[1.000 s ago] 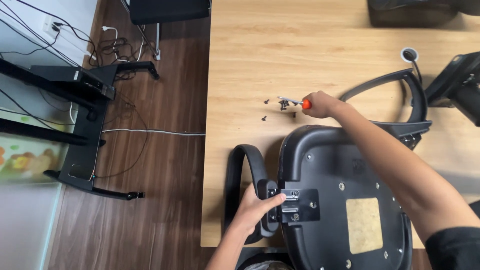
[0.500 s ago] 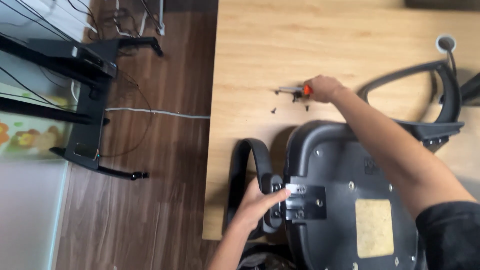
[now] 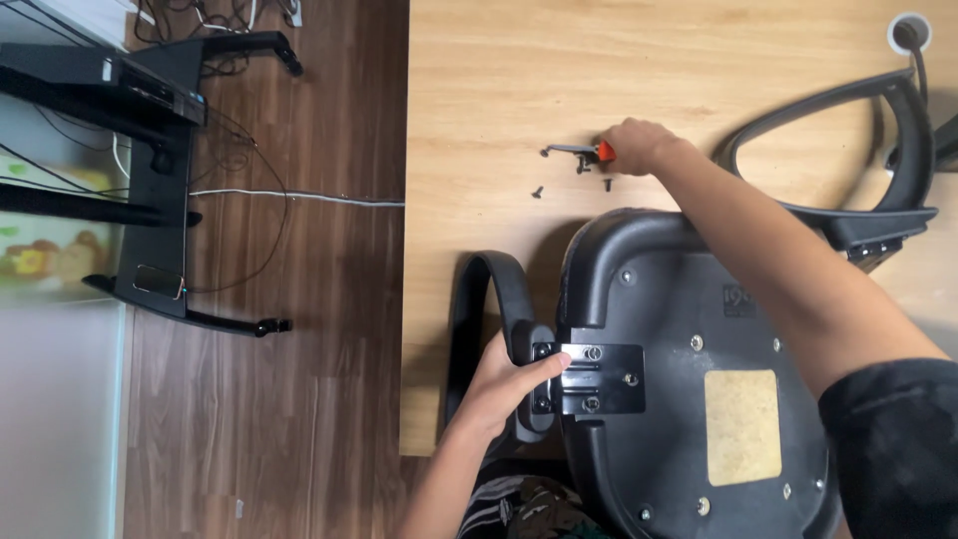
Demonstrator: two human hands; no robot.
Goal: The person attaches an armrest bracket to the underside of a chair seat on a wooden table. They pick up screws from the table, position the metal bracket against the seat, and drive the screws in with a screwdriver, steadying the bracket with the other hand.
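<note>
A black chair seat [image 3: 699, 329] lies upside down on a light wooden table [image 3: 499, 90]. My left hand [image 3: 504, 384] grips the black armrest [image 3: 489, 299] where its metal bracket [image 3: 594, 379] meets the seat's left edge, thumb on the bracket. My right hand [image 3: 639, 145] reaches over the seat and closes on a small tool with an orange handle [image 3: 605, 151] and a grey metal shaft. A few dark screws [image 3: 574, 180] lie loose on the table just below that tool.
A second black armrest [image 3: 848, 160] lies on the table at the right. A round cable hole [image 3: 906, 32] is at the far right corner. Left of the table is dark wood floor with a black desk frame [image 3: 150, 200] and cables [image 3: 299, 195].
The view has shifted a little. My right hand stays on the orange-handled tool by the screws, and my left hand keeps its hold on the armrest at the bracket.
</note>
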